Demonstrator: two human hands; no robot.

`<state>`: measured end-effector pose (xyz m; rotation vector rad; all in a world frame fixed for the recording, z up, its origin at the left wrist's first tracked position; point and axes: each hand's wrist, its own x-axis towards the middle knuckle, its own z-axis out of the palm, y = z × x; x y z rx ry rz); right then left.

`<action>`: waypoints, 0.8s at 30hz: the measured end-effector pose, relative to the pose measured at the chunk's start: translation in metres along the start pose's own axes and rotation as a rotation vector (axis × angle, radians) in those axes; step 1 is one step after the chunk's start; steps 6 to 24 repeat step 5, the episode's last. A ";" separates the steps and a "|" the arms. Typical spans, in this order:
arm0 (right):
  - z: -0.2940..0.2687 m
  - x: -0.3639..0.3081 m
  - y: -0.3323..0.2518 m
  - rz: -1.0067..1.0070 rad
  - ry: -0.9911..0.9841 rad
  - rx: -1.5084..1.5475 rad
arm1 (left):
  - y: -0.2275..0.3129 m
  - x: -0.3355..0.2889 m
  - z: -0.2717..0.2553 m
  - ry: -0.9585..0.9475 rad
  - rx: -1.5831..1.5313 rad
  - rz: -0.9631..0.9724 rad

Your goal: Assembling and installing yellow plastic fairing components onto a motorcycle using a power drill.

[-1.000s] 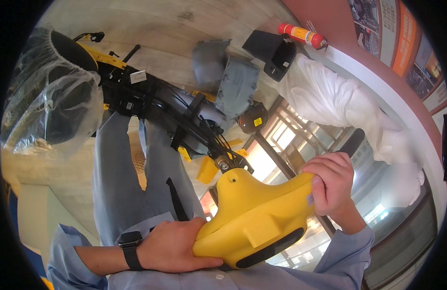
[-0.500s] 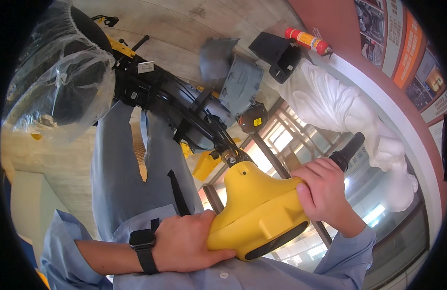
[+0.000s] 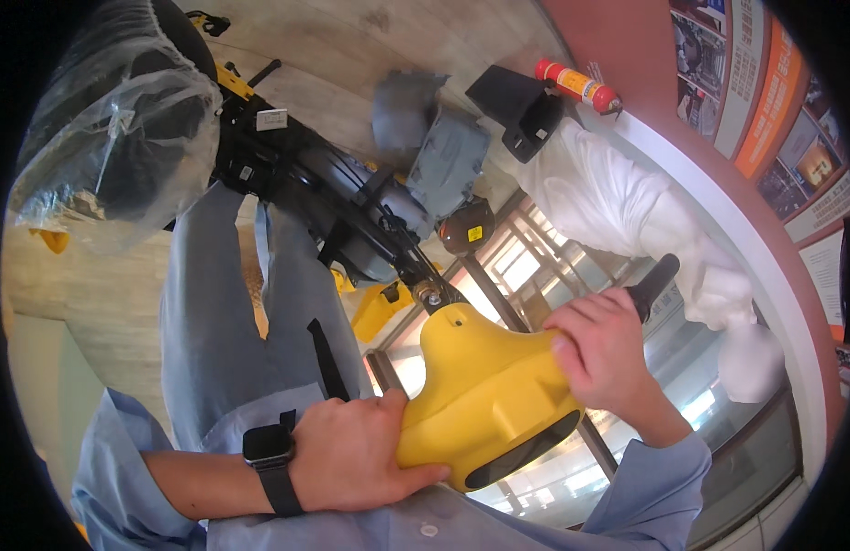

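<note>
A yellow plastic handlebar cover [image 3: 484,390] sits at the head of a scooter, with a dark, narrow window along its near face. My left hand [image 3: 351,452] is wrapped around its left end, thumb along the near edge; a black watch is on that wrist. At the opposite end, my right hand [image 3: 601,347] grips the cover with bent fingers. A black handlebar grip [image 3: 657,283] sticks out beyond my right hand. The bare black scooter frame [image 3: 324,188] runs from the cover toward the upper left. Whatever my palms press on is hidden.
Clear plastic wraps the dark seat [image 3: 122,138]. Grey panels [image 3: 448,156], a black plastic part [image 3: 517,110] and a red fire extinguisher [image 3: 579,84] lie beyond the frame. A white sculpted figure [image 3: 618,202] stands right, beside a curved wall with picture panels [image 3: 783,138].
The whole view has shifted slightly, with the surroundings moving a little left. Both hands keep their hold on the cover, which has hardly moved.
</note>
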<state>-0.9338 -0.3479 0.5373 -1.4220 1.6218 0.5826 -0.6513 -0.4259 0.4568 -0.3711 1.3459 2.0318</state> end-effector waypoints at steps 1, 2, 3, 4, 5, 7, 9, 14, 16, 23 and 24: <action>0.000 0.000 -0.005 -0.005 0.003 -0.004 | 0.001 -0.001 0.000 -0.018 0.007 -0.014; 0.002 0.001 -0.014 -0.011 -0.021 0.040 | 0.001 0.000 0.000 -0.039 0.013 -0.024; 0.003 0.003 -0.018 -0.017 -0.045 0.084 | -0.001 0.002 -0.001 -0.036 0.013 -0.021; 0.003 0.004 -0.011 0.019 -0.153 0.111 | -0.003 0.005 -0.001 -0.059 0.003 -0.013; 0.002 0.007 -0.012 0.064 -0.197 0.124 | -0.006 0.006 0.000 -0.079 -0.007 -0.008; 0.002 0.007 -0.012 0.064 -0.197 0.124 | -0.006 0.006 0.000 -0.079 -0.007 -0.008; 0.002 0.007 -0.012 0.064 -0.197 0.124 | -0.006 0.006 0.000 -0.079 -0.007 -0.008; 0.002 0.007 -0.012 0.064 -0.197 0.124 | -0.006 0.006 0.000 -0.079 -0.007 -0.008; 0.002 0.007 -0.012 0.064 -0.197 0.124 | -0.006 0.006 0.000 -0.079 -0.007 -0.008; 0.002 0.007 -0.012 0.064 -0.197 0.124 | -0.006 0.006 0.000 -0.079 -0.007 -0.008; 0.002 0.007 -0.012 0.064 -0.197 0.124 | -0.006 0.006 0.000 -0.079 -0.007 -0.008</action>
